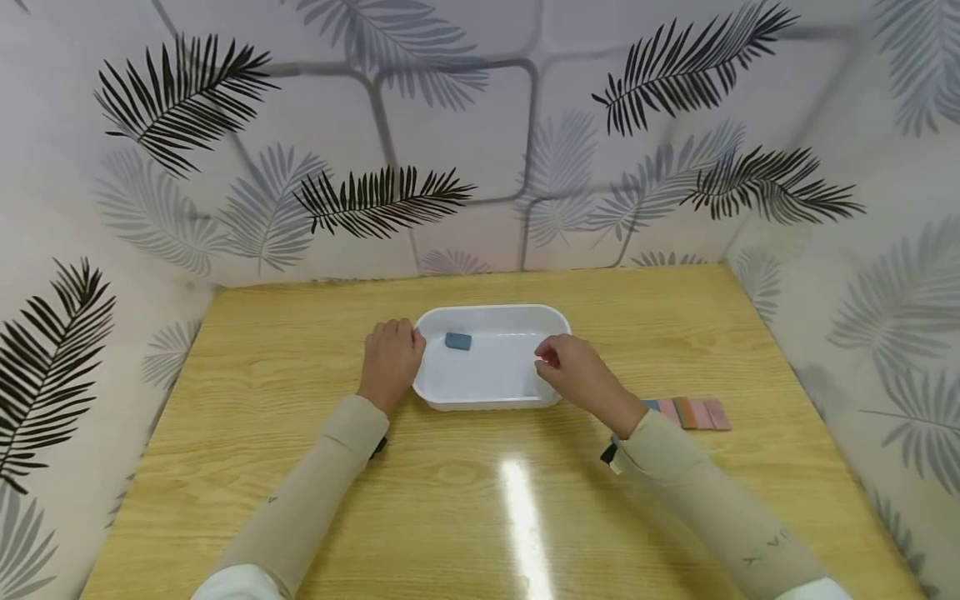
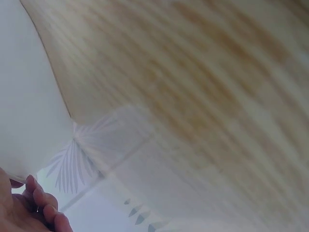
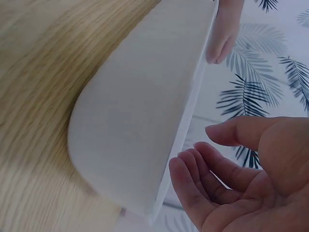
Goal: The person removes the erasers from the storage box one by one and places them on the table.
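Observation:
A white rectangular plastic basin (image 1: 495, 398) with rounded corners stands on the wooden table. Inside it, toward the far left, lies a small blue-grey rectangular piece (image 1: 458, 341). My left hand (image 1: 392, 360) grips the basin's left rim, its fingertips curled at the edge in the left wrist view. Over the basin's right end hovers my right hand (image 1: 576, 367). Its thumb and fingers are loosely bent with a gap between them, and nothing is held, as the right wrist view shows beside the basin's outer wall (image 3: 130, 96).
To the right of the basin, a row of several flat coloured pieces (image 1: 701, 413) in pink, orange, green and blue lies partly behind my right wrist. The wooden table (image 1: 300, 333) meets leaf-patterned walls (image 1: 465, 242) at the back and both sides.

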Demonstrator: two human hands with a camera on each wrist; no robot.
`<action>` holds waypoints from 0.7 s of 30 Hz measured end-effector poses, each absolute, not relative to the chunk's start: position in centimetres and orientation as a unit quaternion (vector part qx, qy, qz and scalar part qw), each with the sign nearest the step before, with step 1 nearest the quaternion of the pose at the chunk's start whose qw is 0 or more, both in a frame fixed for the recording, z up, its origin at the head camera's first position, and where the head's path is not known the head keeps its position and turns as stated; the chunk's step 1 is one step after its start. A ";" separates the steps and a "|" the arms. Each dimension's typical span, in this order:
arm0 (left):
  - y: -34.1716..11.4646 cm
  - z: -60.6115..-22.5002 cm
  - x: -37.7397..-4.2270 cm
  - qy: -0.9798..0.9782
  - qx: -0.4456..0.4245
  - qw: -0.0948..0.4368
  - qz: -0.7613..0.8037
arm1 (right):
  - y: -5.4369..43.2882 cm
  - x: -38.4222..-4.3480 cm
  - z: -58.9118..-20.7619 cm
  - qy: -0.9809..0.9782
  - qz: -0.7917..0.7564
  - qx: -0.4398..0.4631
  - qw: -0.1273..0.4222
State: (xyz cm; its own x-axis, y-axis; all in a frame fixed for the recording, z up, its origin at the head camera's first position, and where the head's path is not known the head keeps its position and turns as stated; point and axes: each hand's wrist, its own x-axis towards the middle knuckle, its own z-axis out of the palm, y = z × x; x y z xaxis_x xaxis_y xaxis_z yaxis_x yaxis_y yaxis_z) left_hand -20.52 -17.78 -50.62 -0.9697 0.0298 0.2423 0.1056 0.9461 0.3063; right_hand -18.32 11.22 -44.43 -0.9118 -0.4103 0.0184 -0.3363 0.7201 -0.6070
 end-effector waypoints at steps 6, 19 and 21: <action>-17.9 -50.6 -20.5 -0.980 -0.035 0.122 -0.151 | 7.7 -20.5 -45.4 0.930 -0.287 -0.212 0.084; -17.9 -50.8 -20.7 -0.981 -0.036 0.124 -0.143 | 2.5 -24.1 -48.0 0.939 -0.242 -0.220 0.104; -18.0 -50.7 -20.7 -0.982 -0.034 0.122 -0.143 | 1.8 -24.5 -48.5 0.940 -0.232 -0.226 0.106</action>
State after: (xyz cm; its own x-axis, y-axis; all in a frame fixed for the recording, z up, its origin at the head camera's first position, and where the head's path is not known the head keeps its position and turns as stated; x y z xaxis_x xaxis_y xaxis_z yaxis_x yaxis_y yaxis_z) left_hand -20.66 -17.95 -50.73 -0.9681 0.0327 0.2485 0.1025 0.9565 0.2733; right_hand -24.48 1.81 -48.53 -0.8759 -0.4733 -0.0941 -0.3752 0.7907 -0.4837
